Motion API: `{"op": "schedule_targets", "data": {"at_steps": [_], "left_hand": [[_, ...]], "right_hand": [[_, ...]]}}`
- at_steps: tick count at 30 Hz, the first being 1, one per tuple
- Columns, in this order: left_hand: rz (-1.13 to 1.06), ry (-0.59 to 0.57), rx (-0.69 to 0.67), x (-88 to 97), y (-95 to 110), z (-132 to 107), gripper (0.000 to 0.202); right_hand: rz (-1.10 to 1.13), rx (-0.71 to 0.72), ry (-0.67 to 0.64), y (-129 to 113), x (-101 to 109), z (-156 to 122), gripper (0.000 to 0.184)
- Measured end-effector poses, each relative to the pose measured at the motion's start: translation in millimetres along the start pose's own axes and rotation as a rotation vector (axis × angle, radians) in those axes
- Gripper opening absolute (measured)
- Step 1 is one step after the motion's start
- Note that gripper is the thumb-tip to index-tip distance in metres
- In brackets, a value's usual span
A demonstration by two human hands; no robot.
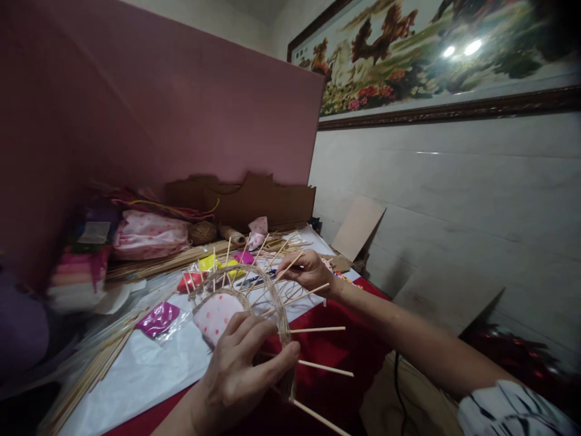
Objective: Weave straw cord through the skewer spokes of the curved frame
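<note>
A ring of brown twine (278,297) is woven through thin wooden sticks (318,330) that fan outward. Inside it sits a round panel of white cloth with pink-red dots (220,318). My left hand (247,360) is closed on the near side of the twine ring, thumb on top, and keeps it tilted above the table. Beyond the ring's right side, my right hand (306,270) is closed in a pinch beside one stick. What its fingertips hold is hidden; thin strands curl below them.
White sheeting (149,369) and red cloth (327,357) cover the table. Purple (158,319), yellow and red packets lie about. Bundled sticks, a twine ball (203,232) and a dotted fabric pack (151,235) stand at the back. Cardboard (245,203) leans behind; boards rest against the right wall.
</note>
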State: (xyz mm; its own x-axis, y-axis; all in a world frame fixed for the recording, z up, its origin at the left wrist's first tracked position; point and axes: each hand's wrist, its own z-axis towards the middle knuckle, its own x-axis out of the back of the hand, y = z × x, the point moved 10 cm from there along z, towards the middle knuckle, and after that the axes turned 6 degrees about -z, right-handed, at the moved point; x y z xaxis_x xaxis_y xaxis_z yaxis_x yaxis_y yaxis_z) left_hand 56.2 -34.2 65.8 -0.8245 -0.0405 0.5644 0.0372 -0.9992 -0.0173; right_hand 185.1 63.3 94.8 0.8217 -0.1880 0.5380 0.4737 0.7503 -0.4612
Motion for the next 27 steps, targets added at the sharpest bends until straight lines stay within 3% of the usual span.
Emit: {"op": "schedule_targets", "data": {"at_steps": [5,12,15,18,22,27], "left_hand": [[-0.085,-0.134,0.008,-15.8,0.3,-2.4,0.037],[-0.181,-0.482,0.061,-52.8,6.1,-14.7,0.036],[-0.23,-0.588,0.077,-63.0,9.4,-18.2,0.046],[-0.235,-0.62,0.073,-66.8,10.7,-18.5,0.054],[-0.235,-0.658,0.1,-71.0,8.0,-20.3,0.045],[-0.273,-0.667,0.145,-72.0,5.8,-20.0,0.034]], "right_hand": [[-0.058,0.057,-0.083,12.8,7.4,-5.4,0.027],[-0.367,0.165,-0.251,26.3,2.5,-22.0,0.03],[-0.49,0.183,-0.297,27.3,0.8,-28.6,0.03],[-0.547,0.244,-0.342,25.1,0.0,-35.2,0.027],[-0.635,0.303,-0.425,26.7,-3.8,-40.8,0.023],[-0.623,0.161,-0.605,42.2,-9.6,-36.4,0.015]]}}
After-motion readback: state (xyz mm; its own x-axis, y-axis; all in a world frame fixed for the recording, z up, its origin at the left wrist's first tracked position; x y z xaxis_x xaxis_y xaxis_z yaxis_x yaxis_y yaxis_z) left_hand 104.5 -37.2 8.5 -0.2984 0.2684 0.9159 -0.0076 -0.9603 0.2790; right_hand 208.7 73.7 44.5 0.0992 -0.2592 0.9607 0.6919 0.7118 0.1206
